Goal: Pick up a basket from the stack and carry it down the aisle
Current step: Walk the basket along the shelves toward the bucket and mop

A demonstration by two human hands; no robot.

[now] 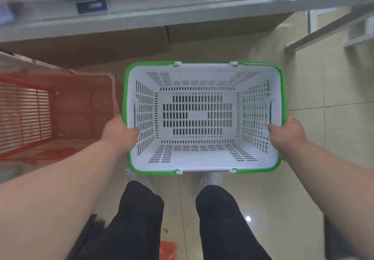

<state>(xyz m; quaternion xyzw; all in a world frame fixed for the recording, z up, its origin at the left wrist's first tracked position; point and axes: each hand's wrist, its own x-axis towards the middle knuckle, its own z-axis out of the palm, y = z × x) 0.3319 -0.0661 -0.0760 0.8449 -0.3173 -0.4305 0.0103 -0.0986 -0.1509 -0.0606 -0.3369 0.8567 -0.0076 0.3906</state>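
Basket (202, 116), empty white slotted plastic with a green rim, looks light and stiff, held above the floor (323, 138) by left hand (119, 132) and right hand (287, 134) clasping its short ends.

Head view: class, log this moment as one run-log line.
left hand: grips rim | right hand: grips rim | white basket: empty, held | red basket: beside

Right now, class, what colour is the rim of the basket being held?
Green, around a white basket held by the left hand and right hand; head view.
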